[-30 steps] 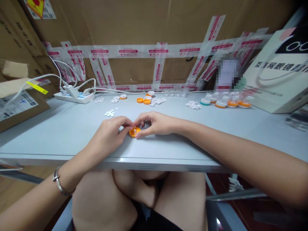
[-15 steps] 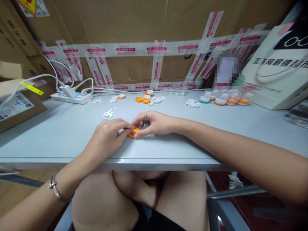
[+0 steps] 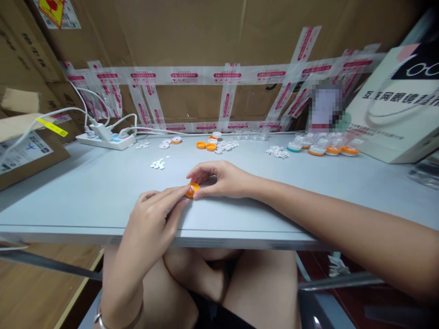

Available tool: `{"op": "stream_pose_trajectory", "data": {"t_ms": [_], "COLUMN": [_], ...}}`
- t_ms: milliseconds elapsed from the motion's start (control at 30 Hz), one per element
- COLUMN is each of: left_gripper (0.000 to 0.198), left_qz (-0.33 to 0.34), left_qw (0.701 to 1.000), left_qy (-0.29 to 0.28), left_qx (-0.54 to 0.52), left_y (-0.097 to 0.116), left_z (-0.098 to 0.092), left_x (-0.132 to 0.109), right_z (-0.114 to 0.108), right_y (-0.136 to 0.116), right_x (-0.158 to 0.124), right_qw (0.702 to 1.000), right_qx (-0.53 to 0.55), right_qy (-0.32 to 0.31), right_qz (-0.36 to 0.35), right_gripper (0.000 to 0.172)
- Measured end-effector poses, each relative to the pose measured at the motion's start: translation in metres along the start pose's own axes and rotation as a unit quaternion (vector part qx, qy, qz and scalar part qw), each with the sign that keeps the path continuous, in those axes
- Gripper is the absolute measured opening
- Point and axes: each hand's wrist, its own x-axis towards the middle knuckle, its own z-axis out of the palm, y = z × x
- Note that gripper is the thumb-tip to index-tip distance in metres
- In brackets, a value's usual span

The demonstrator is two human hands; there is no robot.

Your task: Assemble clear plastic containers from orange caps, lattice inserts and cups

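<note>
A round orange cap (image 3: pixel 195 188) rests on the grey table near its front edge, hollow side up. My right hand (image 3: pixel 224 180) grips the cap from the right, thumb on the near side and curled fingers on the far side. From the left, my left hand (image 3: pixel 156 219) reaches over it. Its index fingertip lies inside the cap and its thumb touches the near left rim. Whatever sits under that fingertip is hidden. Small white discs (image 3: pixel 157 163) lie in a loose pile behind my left hand.
Farther back are orange rings (image 3: pixel 200 145), white printed pieces (image 3: pixel 226 146), another such pile (image 3: pixel 277 151) and clear cups (image 3: pixel 252 133). Clear-topped assemblies with orange bases (image 3: pixel 333 150) stand right, by a paper bag (image 3: pixel 387 105). A power strip (image 3: pixel 106 140) and carton (image 3: pixel 30 146) are left.
My left hand has turned, its wrist dropping nearer to me, and its index finger now stretches into the cap instead of pinching at the rim. My right hand keeps its hold. The view has tilted slightly.
</note>
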Motion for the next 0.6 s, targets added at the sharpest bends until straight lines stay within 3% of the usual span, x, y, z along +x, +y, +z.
{"op": "stream_pose_trajectory", "data": {"t_ms": [167, 600], "left_gripper": [0.023, 0.026], "left_qz": [-0.017, -0.001], "left_qw": [1.000, 1.000], "left_qy": [-0.003, -0.026], "left_qx": [-0.026, -0.001], "left_y": [0.0016, -0.0013], "left_z": [-0.0017, -0.0004], "left_x": [0.0015, -0.0003], "right_z": [-0.0002, -0.0007], "right_y": [-0.0012, 0.0002], "right_x": [-0.0015, -0.0019], "right_qw": [0.999, 0.996], "right_qx": [-0.012, -0.047], "right_qy": [-0.003, -0.008], "right_qz": [-0.032, -0.071], "right_gripper": [0.017, 0.014]}}
